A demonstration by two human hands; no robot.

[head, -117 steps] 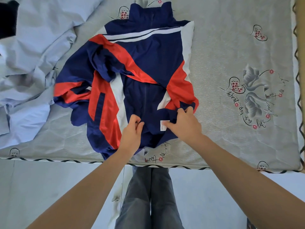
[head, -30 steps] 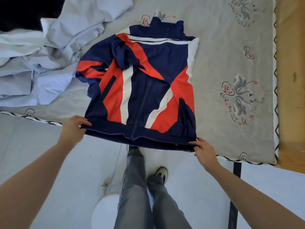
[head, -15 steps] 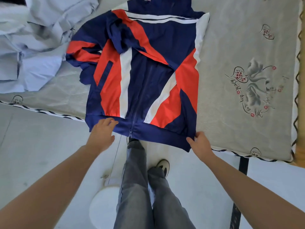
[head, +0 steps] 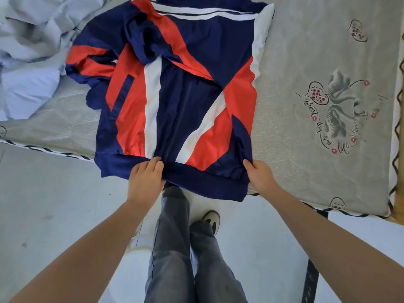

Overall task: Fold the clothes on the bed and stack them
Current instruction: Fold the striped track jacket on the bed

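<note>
A navy, red and white zip jacket (head: 188, 101) lies face up on the grey printed mattress (head: 310, 51), its navy hem hanging over the near edge. One sleeve is bunched across the chest and out to the left. My left hand (head: 146, 180) grips the hem at the middle, next to the zip. My right hand (head: 261, 178) grips the hem's right corner, thumb on top of the fabric.
A heap of pale blue clothes (head: 28, 53) lies on the mattress to the left of the jacket. The mattress's near edge runs just beyond my hands; my legs and a shoe (head: 211, 217) stand on the light floor below. A wooden frame (head: 401, 119) borders the right side.
My left hand has slid right along the hem from its left corner to the middle by the zip. My right hand keeps its hold on the right corner. The camera has moved closer.
</note>
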